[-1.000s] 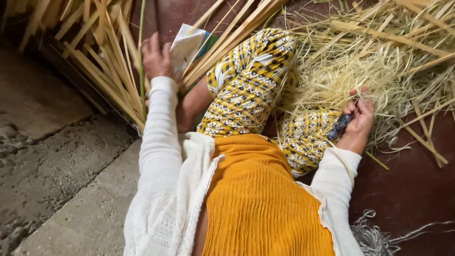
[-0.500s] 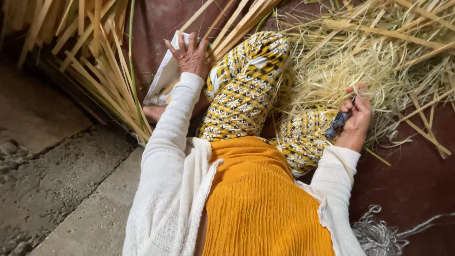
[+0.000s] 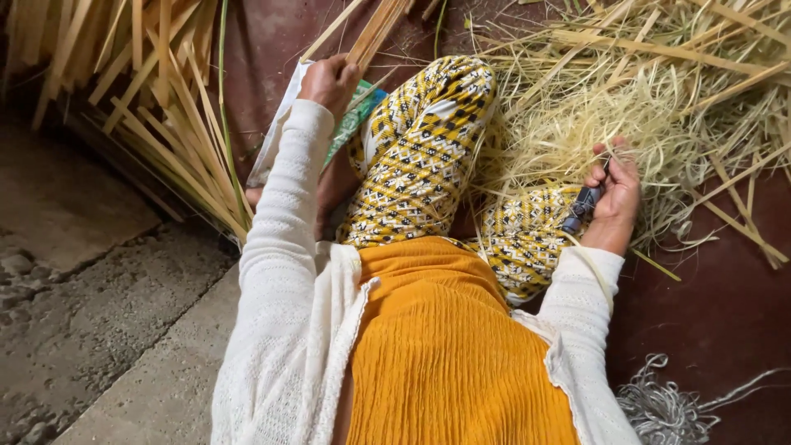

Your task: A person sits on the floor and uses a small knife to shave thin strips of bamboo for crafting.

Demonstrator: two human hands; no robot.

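Note:
I sit on the floor in yellow patterned trousers and a white knitted cardigan. My left hand (image 3: 329, 81) reaches forward and closes on a bundle of long bamboo strips (image 3: 375, 33) that run up and away, above a white and green sack (image 3: 284, 124) lying under my leg. My right hand (image 3: 614, 194) rests beside my right knee and grips a small knife with a dark handle (image 3: 581, 206). Behind that hand lies a heap of thin pale shavings (image 3: 626, 107).
A stack of split bamboo slats (image 3: 156, 99) leans at the left, over a rough grey concrete floor (image 3: 91, 313). Dark red floor (image 3: 717, 305) lies to the right, with a tangle of grey string (image 3: 667, 408) at the lower right.
My left hand has moved right and forward from the slats at the left, past the sack, and now closes on the bamboo strips. My right hand stays by my knee with the knife.

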